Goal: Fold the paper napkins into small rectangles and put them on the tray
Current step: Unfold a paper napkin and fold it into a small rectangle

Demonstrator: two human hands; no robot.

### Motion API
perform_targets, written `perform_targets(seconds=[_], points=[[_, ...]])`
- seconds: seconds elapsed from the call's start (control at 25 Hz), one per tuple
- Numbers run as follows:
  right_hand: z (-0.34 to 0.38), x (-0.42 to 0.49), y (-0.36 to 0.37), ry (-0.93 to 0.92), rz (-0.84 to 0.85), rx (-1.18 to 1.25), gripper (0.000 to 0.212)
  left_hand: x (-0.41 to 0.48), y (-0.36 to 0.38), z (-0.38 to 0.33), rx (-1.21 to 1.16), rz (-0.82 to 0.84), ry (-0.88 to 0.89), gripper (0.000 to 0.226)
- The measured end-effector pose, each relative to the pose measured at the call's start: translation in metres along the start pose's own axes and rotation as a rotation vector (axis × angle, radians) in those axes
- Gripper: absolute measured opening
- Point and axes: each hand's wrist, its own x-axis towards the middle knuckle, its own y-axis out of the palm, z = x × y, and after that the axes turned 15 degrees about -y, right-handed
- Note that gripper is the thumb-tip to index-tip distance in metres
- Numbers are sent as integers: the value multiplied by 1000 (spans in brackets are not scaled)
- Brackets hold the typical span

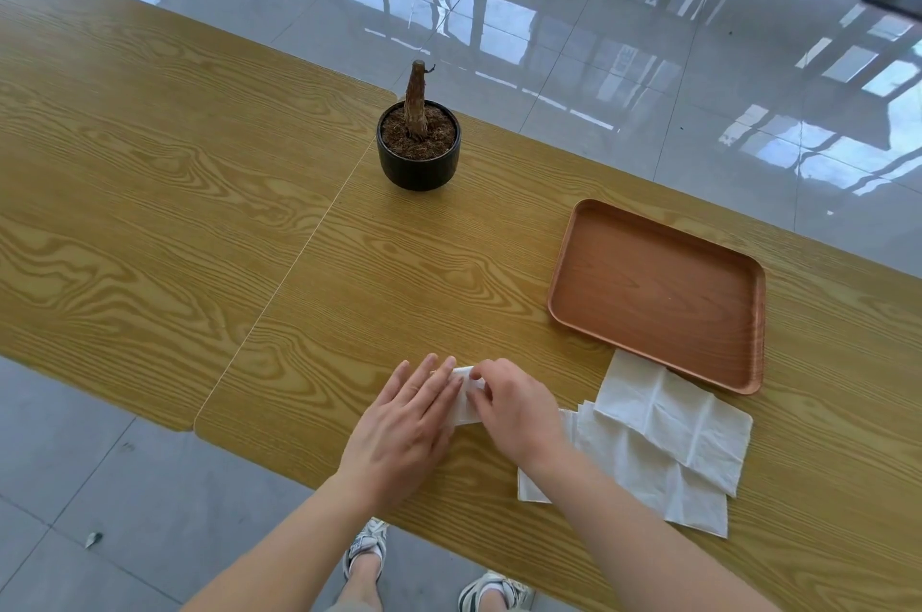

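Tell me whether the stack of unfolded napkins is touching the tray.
Touching. In the head view the top corner of the unfolded napkins runs right up to the tray's near rim, with no strip of table visible between them.

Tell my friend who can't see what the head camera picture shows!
Two bare hands, the left hand and right hand, press a small folded napkin on a wooden table. Unfolded napkins lie right of it, beside an empty brown tray; a potted stump stands farther away.

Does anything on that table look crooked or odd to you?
Two small things. The loose napkins lie fanned and askew, one corner tucked under the tray. The pot holds only a bare stump, no leaves. Nothing looks spilled or damaged.
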Motion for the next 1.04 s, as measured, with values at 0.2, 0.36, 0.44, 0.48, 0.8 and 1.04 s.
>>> perform_targets(seconds=[0.2, 0.36, 0.44, 0.48, 0.8, 1.04], points=[[-5, 1, 1, -8, 28, 15, 16, -7, 2, 3, 63, 68, -17, 66], [-6, -8, -5, 106, -23, -88, 20, -4, -6, -4, -20, -34, -83, 43], [-4, -9, -5, 187, 67, -153, 32, 0, -11, -8, -44, -138, -146, 20], [-3, -8, -4, 211, 99, -163, 33, 2, -14, -10, -56, -154, -193, 15], [0, 8, -7, 223, 134, -81, 15, 12, -23, -18, -124, 46, -579, 32], [-4, 42, -20, -4, 74, -129, 10, 8, -19, -14, -157, -80, -416, 35]])
